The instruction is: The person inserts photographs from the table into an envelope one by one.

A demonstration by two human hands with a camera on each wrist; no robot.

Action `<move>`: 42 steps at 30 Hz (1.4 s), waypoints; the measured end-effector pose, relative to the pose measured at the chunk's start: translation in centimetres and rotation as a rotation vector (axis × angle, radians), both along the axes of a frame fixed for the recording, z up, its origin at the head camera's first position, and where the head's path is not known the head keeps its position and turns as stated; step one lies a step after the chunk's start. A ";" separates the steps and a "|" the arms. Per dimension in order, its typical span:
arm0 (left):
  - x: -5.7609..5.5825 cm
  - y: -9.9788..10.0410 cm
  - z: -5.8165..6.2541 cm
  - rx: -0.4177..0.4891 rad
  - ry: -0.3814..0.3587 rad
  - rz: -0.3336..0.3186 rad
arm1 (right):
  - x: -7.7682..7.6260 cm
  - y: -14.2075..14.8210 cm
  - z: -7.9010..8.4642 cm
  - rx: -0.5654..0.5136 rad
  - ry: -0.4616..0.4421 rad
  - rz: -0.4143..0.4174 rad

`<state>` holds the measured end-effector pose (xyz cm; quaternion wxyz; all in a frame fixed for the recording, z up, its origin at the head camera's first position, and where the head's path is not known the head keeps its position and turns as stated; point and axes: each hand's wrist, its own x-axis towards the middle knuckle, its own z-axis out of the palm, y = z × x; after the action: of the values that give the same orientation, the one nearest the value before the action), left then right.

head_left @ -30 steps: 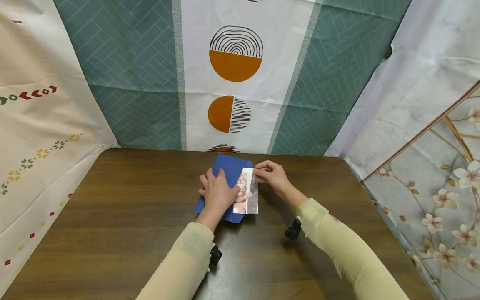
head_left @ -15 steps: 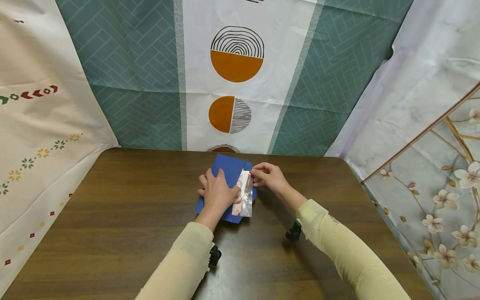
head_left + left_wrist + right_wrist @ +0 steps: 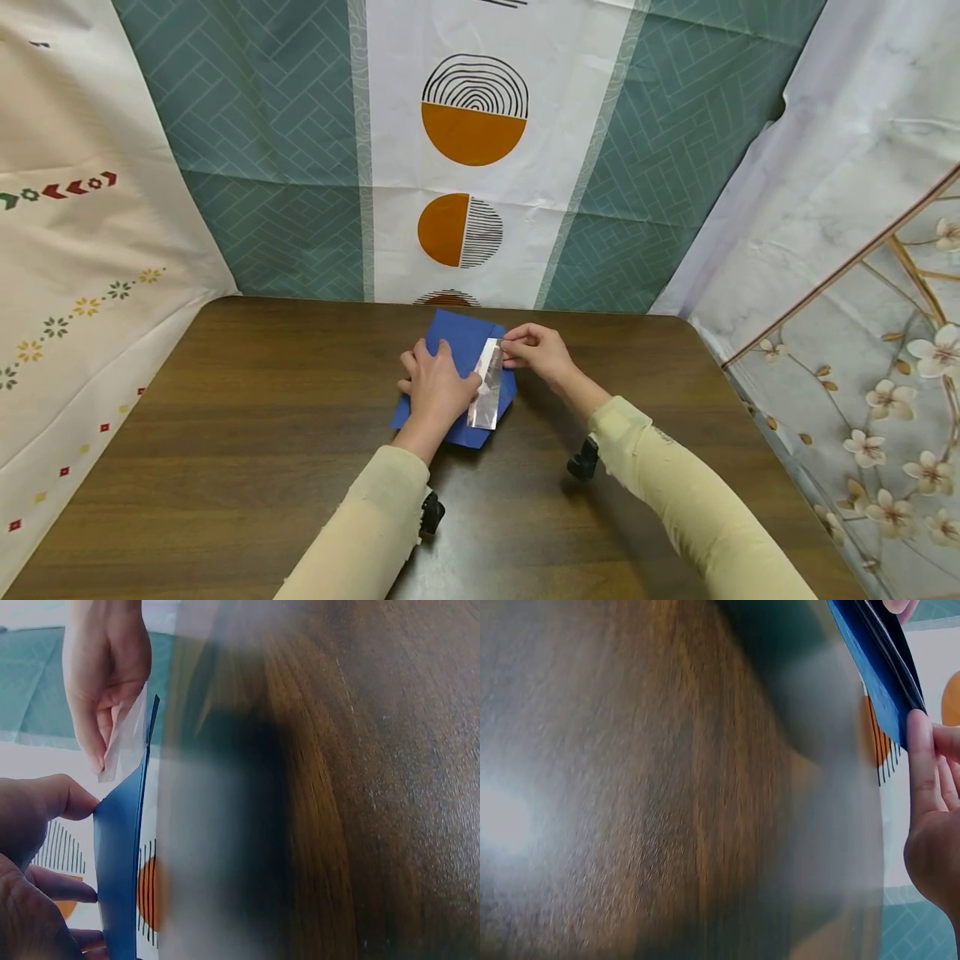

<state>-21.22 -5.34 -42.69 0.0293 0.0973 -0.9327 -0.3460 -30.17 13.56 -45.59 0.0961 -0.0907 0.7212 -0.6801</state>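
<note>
A blue envelope (image 3: 465, 332) is held over the table, its long open side facing right. My left hand (image 3: 438, 382) grips it from above, thumb at the opening and the other fingers spread over its face. Partly inside the opening is a clear plastic sleeve (image 3: 484, 402); only a narrow shiny strip with a white band shows. With thumb and fingertips my right hand (image 3: 538, 350) pinches the sleeve's upper right corner. The left wrist view shows the sleeve (image 3: 131, 742) bent slightly at the envelope's edge (image 3: 120, 847). In the right wrist view, my right thumb (image 3: 922, 761) lies against the envelope's pointed flap (image 3: 891, 720).
The brown wooden table (image 3: 247, 433) reaches back to a patterned cloth backdrop (image 3: 300, 167). Printed cloths hang on the left (image 3: 67, 250) and right (image 3: 847, 333). Black wrist cameras sit below both sleeves.
My right hand has moved slightly left, sliding the sleeve deeper into the envelope. Its printed pinkish picture has gone out of sight. More of the flap shows on the right. My left hand stays put.
</note>
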 end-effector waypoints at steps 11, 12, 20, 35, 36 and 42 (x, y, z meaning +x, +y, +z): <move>0.0 0.3 0.1 0.008 0.012 -0.005 | 0.1 -1.1 0.3 -0.041 -0.005 0.023; 0.0 0.3 0.1 0.011 0.013 -0.005 | 0.1 -1.1 0.3 -0.041 -0.006 0.026; 0.1 0.3 0.3 0.012 0.006 -0.005 | 0.0 -1.1 0.4 -0.032 -0.024 0.045; 0.0 0.2 0.4 0.040 -0.001 -0.002 | 0.1 -1.7 0.4 -0.037 -0.037 0.034; 0.0 0.2 0.4 0.041 -0.002 -0.002 | 0.1 -1.7 0.4 -0.035 -0.040 0.040; 0.0 0.2 0.3 0.055 -0.004 -0.005 | 0.3 -1.9 0.2 -0.029 -0.051 0.052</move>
<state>-21.21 -5.16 -42.42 0.0240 0.0967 -0.9232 -0.3712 -29.91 11.68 -45.36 0.1309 -0.0933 0.7059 -0.6898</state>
